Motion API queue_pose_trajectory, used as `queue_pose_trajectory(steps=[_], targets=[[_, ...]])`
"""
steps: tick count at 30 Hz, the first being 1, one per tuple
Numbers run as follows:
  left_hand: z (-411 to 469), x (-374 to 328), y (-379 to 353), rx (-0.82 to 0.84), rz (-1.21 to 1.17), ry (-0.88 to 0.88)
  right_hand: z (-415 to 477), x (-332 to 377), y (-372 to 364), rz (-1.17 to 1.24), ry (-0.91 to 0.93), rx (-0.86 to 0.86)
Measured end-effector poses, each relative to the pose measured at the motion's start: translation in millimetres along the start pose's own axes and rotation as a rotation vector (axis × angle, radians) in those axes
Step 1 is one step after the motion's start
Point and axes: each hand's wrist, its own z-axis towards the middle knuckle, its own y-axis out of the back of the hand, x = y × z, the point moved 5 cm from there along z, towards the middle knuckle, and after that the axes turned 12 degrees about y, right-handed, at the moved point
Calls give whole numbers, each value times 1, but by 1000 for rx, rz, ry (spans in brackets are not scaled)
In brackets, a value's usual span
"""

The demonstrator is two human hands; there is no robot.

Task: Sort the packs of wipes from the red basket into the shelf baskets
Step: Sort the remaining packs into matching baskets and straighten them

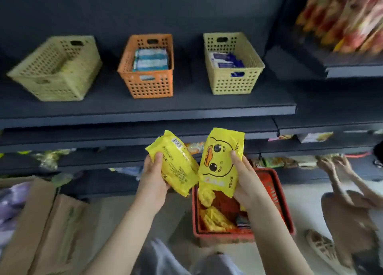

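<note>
My left hand (pixel 154 176) grips a yellow wipes pack (pixel 173 162) showing its printed back. My right hand (pixel 245 179) grips a second yellow pack (pixel 219 160) with a duck face on it. Both packs are held up side by side, almost touching, above the red basket (pixel 278 193) on the floor, which holds more yellow packs (pixel 214 217). On the shelf above stand a left yellow-green basket (pixel 51 75), an orange basket (pixel 149 83) with blue-and-white packs, and a right yellow-green basket (pixel 234 81) with white-and-blue packs.
The dark shelf's front edge (pixel 145 114) juts out just above the held packs. Cardboard boxes (pixel 41 223) lie on the floor at left. Another person crouches at right, hands (pixel 331 162) reaching to a lower shelf. Patterned bags (pixel 342 15) hang top right.
</note>
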Motion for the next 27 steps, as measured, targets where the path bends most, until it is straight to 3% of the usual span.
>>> queue_pose_trajectory(steps=[6,15,27], targets=[[-34,-82,82,34,-202,-86,6,-24,-112,-42,-36,127],[-71,-185,217,-38,-113,-182,-7,-84,-271,-88,-19,108],[-32,-315,249,-50,-39,-290,71,-60,-391,-204,80,119]])
